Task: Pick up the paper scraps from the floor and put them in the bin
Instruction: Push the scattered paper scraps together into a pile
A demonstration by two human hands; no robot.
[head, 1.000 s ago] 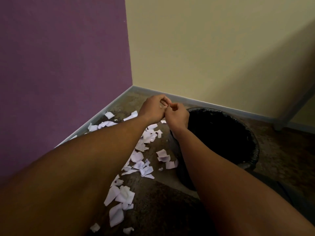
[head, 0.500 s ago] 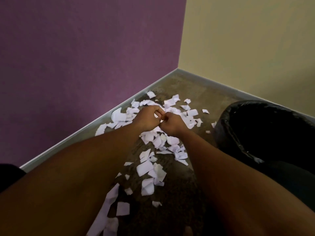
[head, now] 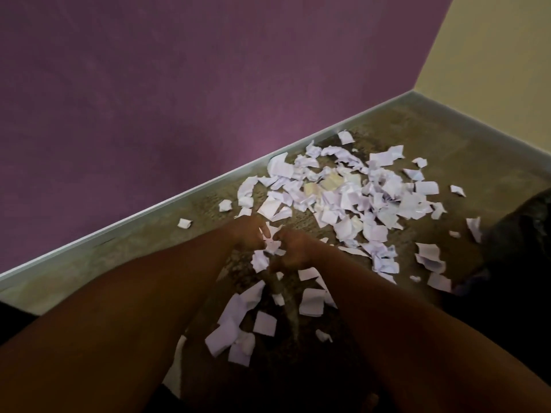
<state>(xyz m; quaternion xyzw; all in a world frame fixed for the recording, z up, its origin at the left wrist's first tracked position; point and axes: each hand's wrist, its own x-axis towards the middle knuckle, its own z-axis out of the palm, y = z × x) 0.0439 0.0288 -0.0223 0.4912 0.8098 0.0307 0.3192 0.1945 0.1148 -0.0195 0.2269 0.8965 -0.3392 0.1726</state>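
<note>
White torn paper scraps point(head: 351, 198) are scattered flat over the brown floor (densest toward 1 o'clock); the black bin point(head: 524, 234) is glimpsed at 3 o'clock

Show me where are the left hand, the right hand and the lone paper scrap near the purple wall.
left hand point(head: 249, 235), head view, back of the hand.
right hand point(head: 293, 248), head view, knuckles.
lone paper scrap point(head: 184, 223), head view, its middle.
</note>
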